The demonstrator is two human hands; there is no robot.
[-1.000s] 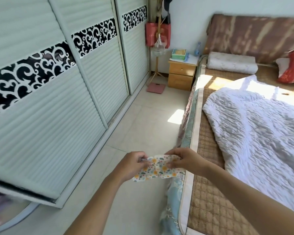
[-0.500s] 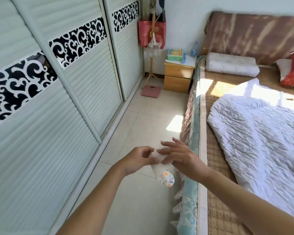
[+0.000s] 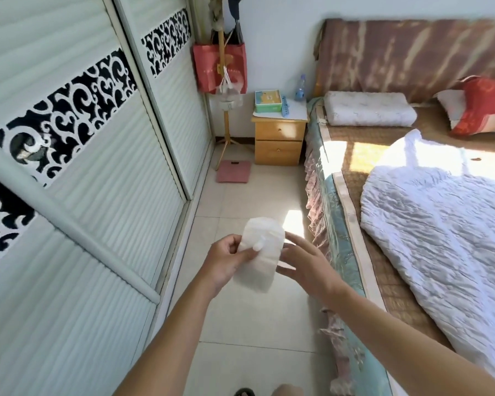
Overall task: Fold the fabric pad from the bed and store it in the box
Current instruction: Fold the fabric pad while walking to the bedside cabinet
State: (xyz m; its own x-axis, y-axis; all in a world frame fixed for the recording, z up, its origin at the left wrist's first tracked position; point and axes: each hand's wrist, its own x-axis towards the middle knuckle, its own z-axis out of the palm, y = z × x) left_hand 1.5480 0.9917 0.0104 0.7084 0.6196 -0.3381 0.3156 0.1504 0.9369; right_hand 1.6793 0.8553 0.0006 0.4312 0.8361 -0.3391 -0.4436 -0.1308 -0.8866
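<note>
My left hand (image 3: 226, 260) pinches the fabric pad (image 3: 259, 254) along its left edge, thumb pressed over the front, so the pad stands nearly upright over the floor tiles (image 3: 249, 318), white side toward me. My right hand (image 3: 303, 262) sits just to the right of that grip with fingers spread loose; its fingertips (image 3: 287, 246) reach the pad's right edge, though I cannot tell whether they actually clasp it. Right of the pinch runs the bed (image 3: 352, 224), its frilled side close beside my right wrist, and a rumpled white quilt (image 3: 440, 224) lies further right on the woven mat. Left of the grip stand the sliding wardrobe doors (image 3: 77, 172). Beyond the pad, a pink mat (image 3: 233, 171) lies on the floor, then a wooden nightstand (image 3: 279, 141); a red bag (image 3: 219, 67) hangs past that, and a white pillow (image 3: 369, 108) lies at the bed's head.
</note>
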